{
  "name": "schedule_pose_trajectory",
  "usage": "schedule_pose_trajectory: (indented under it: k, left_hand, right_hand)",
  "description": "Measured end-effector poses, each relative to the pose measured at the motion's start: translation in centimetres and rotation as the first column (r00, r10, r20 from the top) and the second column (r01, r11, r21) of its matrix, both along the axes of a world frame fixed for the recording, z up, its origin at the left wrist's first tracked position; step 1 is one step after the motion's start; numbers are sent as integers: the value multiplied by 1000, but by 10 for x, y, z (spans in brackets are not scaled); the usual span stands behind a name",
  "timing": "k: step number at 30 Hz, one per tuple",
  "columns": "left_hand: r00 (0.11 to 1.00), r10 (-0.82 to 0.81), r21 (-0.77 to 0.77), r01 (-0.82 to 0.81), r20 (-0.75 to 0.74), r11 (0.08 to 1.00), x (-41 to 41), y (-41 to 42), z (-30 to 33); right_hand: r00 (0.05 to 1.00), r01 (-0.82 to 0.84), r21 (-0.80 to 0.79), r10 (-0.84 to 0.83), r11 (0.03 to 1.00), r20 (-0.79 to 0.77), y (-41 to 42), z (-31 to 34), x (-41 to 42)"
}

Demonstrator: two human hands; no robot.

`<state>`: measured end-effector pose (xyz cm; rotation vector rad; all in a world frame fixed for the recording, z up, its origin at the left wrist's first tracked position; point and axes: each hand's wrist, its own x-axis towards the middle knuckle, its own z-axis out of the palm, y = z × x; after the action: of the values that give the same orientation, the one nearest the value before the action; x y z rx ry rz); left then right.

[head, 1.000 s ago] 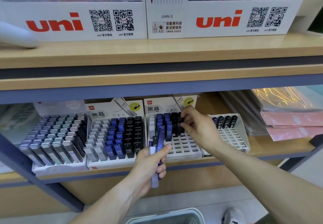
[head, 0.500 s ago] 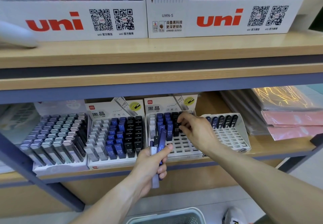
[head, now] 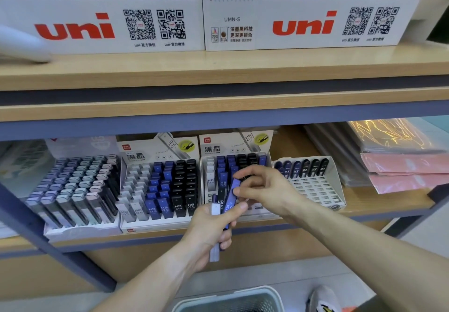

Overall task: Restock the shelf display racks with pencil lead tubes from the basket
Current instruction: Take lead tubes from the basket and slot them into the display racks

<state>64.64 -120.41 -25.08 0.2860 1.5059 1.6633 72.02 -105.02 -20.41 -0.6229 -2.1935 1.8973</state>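
Left hand [head: 213, 226] is wrapped around a small bundle of lead tubes [head: 215, 214], white, black and blue, held upright just in front of the lower shelf [head: 388, 202]. Right hand [head: 264, 190] reaches across and pinches the top of the blue tube [head: 232, 195] sticking out of that bundle, thumb and fingertips closed on its cap. Right behind the hands sits the half-filled rack [head: 243, 165], with white, blue and black tubes only in its back rows. A full rack [head: 160, 185] stands to its left, and a nearly bare white rack [head: 313, 185] to its right. The basket [head: 230, 299] waits on the floor below.
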Motion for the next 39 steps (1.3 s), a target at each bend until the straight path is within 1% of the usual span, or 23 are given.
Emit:
schedule_pose_trajectory:
  k: [4,6,8,10,12,16,18,20,23,26,28,30,33,36,39]
  left_hand:
    - [1000,15,29,-14,-22,999,1,-2,1]
    - [998,51,36,-50,-34,998,0,-4,2]
    - [995,94,48,-93,-38,995,-2,-7,2]
    - [990,135,68,-133,-33,989,-4,-10,2]
    - [986,164,76,-161,-30,984,-7,-12,2]
    - [981,191,66,-190,-15,980,-9,-13,-1]
    - [981,196,56,-195,-9,979,-8,-12,-2]
    - [981,195,51,-195,-9,980,-7,-10,-3]
    - [983,185,58,-185,-8,981,-6,-9,-4]
    - [984,176,59,-175,-3,983,-5,-8,-2]
    - [986,165,46,-165,7,985,-5,-9,0]
    - [990,136,23,-137,45,990,-5,-11,1]
    - [987,77,-12,-77,137,997,-4,-13,3]
    - [975,20,-25,-14,223,1000,-3,-14,6]
    - [963,-9,-43,21,268,999,-2,-16,6]
  right_hand:
    - [994,102,-81,-104,991,-15,7,2,2]
    - [989,147,-117,-150,982,-17,14,2,5]
    - [987,157,-130,-160,979,-8,19,3,9]
    - [994,104,-118,-101,988,30,22,4,14]
    - [994,11,-77,-2,997,108,23,3,18]
    - [950,-165,23,153,986,271,20,-2,23]
    - [937,-216,56,190,975,293,17,-2,25]
    - [948,-219,79,193,972,254,15,-2,24]
    - [963,-217,60,204,974,174,12,-2,22]
    - [965,-234,42,227,971,127,8,-2,19]
    - [971,-224,61,218,973,93,7,-3,18]
    - [986,-163,124,158,979,49,8,-6,16]
    - [996,-70,281,81,957,-26,12,-11,10]
    - [997,30,449,9,893,-83,12,-16,2]
    - [985,117,546,-26,830,-172,8,-20,-9]
